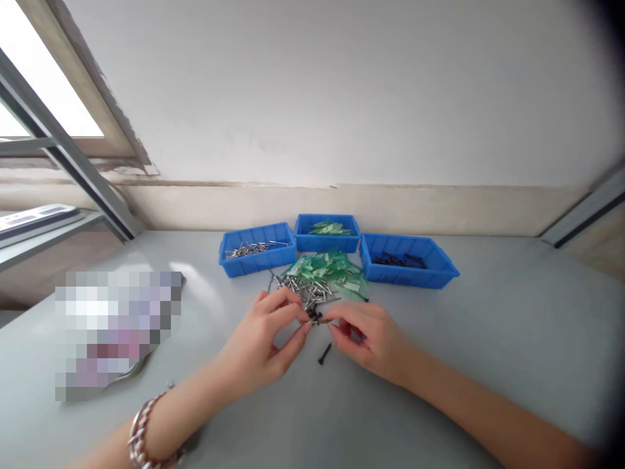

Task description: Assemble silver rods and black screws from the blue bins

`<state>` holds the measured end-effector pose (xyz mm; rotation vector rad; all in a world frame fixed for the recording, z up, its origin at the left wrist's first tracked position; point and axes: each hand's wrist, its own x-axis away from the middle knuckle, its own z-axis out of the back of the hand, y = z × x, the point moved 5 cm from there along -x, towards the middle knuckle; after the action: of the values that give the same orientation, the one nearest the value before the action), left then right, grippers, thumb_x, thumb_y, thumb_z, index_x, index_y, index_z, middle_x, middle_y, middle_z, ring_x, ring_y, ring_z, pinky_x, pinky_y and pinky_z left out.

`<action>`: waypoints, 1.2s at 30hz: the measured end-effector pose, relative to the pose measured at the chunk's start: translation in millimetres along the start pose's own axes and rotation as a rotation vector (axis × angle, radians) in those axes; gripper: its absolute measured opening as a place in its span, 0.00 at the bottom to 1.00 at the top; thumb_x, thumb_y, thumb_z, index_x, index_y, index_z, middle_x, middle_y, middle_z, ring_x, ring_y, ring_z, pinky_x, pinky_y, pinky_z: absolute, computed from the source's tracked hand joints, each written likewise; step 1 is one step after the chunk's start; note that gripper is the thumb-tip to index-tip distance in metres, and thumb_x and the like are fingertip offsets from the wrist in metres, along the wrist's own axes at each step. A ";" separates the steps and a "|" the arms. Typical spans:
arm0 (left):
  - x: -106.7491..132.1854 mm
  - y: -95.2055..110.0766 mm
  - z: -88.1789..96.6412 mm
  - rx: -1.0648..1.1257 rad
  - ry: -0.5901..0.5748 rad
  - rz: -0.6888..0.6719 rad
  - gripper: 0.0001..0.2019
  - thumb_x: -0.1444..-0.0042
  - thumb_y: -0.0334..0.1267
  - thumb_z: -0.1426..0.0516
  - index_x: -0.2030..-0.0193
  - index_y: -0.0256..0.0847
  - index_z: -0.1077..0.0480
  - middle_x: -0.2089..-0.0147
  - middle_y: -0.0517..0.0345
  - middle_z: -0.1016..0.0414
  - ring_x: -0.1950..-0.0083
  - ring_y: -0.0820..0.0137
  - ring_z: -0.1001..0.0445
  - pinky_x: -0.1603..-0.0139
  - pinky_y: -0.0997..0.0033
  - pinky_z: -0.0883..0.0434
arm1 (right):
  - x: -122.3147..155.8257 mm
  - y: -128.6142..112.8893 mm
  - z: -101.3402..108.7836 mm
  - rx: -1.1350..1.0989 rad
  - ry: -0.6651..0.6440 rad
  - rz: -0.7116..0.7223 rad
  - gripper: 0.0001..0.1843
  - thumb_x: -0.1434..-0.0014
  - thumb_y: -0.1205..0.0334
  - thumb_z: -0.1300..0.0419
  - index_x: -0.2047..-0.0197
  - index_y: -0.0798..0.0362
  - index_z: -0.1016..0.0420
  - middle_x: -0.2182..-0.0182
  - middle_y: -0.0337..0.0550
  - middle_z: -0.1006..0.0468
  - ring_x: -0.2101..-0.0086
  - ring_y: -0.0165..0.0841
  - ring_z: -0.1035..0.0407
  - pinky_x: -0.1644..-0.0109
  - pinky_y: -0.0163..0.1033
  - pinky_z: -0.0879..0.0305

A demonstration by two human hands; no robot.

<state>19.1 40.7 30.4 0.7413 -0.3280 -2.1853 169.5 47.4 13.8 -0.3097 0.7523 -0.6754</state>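
My left hand (266, 335) and my right hand (374, 335) meet over the middle of the table, both in a pinch. Between their fingertips is a small, thin piece (322, 321), partly brownish; its kind is too small to make out. Right behind the fingertips lie a few black screws (314, 313), partly covered by the left hand. Another black screw (325, 354) lies alone on the table, just below the gap between my hands. Beyond them is a loose heap of silver nail-like pins (312, 290), with green clear packets (325, 267) piled behind it.
Along the wall stand three blue bins: a left bin (258, 263) with silver pins, a middle bin (328, 244) with green packets, and a right bin (410, 277) with dark screws. A blurred-out flat item (117, 332) lies on the left of the grey table (234, 423).
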 end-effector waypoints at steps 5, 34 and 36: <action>-0.8 1.2 1.0 -0.008 0.002 -0.005 0.06 0.42 0.32 0.50 0.66 0.40 0.34 0.62 0.54 0.33 0.65 0.70 0.34 0.62 0.67 0.36 | 0.6 1.1 -0.8 0.001 -0.001 0.004 0.06 0.43 0.68 0.48 0.64 0.54 0.30 0.77 0.38 0.28 0.79 0.26 0.40 0.74 0.31 0.42; -0.4 -5.8 -3.0 0.039 -0.027 0.045 0.06 0.43 0.33 0.50 0.63 0.39 0.32 0.61 0.53 0.34 0.65 0.71 0.33 0.66 0.71 0.31 | 0.3 3.4 0.4 0.022 0.051 -0.025 0.07 0.44 0.67 0.48 0.65 0.54 0.29 0.79 0.37 0.29 0.79 0.26 0.39 0.74 0.31 0.41; -0.5 -7.1 -4.0 0.041 -0.039 0.050 0.06 0.43 0.33 0.50 0.63 0.39 0.32 0.60 0.53 0.34 0.66 0.71 0.33 0.66 0.71 0.31 | 0.3 3.6 0.6 0.039 0.057 -0.022 0.07 0.44 0.67 0.48 0.65 0.54 0.29 0.78 0.37 0.29 0.79 0.26 0.38 0.74 0.31 0.41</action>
<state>17.5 45.8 24.2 0.7058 -0.4087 -2.1534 171.7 49.9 12.3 -0.2638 0.7902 -0.7216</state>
